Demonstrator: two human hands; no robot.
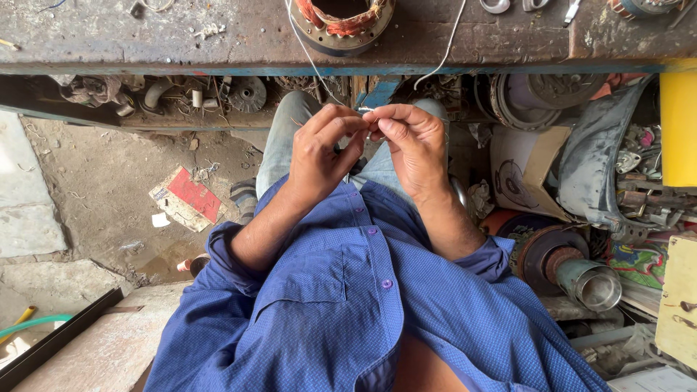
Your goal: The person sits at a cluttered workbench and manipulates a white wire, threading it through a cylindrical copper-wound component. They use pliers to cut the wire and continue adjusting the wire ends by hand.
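My left hand [323,149] is curled nearly closed, thumb and forefinger pinched together on the end of a thin white wire [308,56]. My right hand [410,145] meets it fingertip to fingertip, also pinched tight, and between the two pinches a short bright bit of the wire's tip [365,109] shows. The other fingers of both hands are folded in loosely, not gripping anything.

Taking the worn workbench [145,36] as my landmark: my hands hover just below its front edge, over my knees. The wire runs from my left fingers up across that edge and onto the bench top, to the round motor stator [341,25] with copper windings that sits there, straight ahead of my hands. A second white strand [444,43] also crosses the bench edge, just right of the stator. Under the bench, to the right of my hands, lies a heap of metal motor parts [573,268].
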